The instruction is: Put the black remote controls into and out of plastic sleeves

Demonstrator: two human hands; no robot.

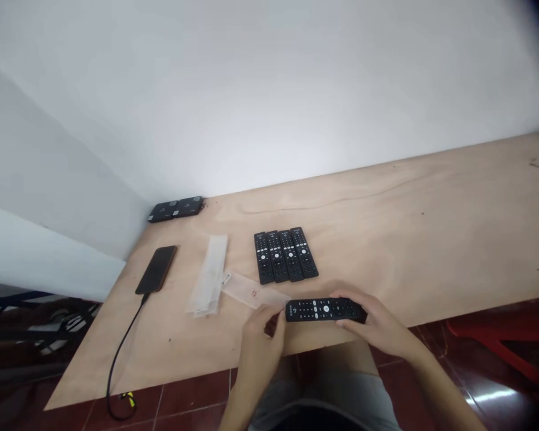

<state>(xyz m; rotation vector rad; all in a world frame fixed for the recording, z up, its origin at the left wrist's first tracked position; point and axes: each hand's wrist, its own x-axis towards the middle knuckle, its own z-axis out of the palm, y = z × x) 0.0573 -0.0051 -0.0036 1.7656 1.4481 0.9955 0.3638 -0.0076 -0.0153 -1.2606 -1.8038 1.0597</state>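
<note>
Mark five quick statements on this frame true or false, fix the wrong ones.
1. The right hand holds a remote. True.
2. Three remotes lie in the row on the table. False: four remotes lie side by side.
3. A cable is plugged into the phone. True.
4. The left hand grips the phone. False: it is at one end of the held remote.
5. Plastic sleeves lie between the phone and the row. True.
</note>
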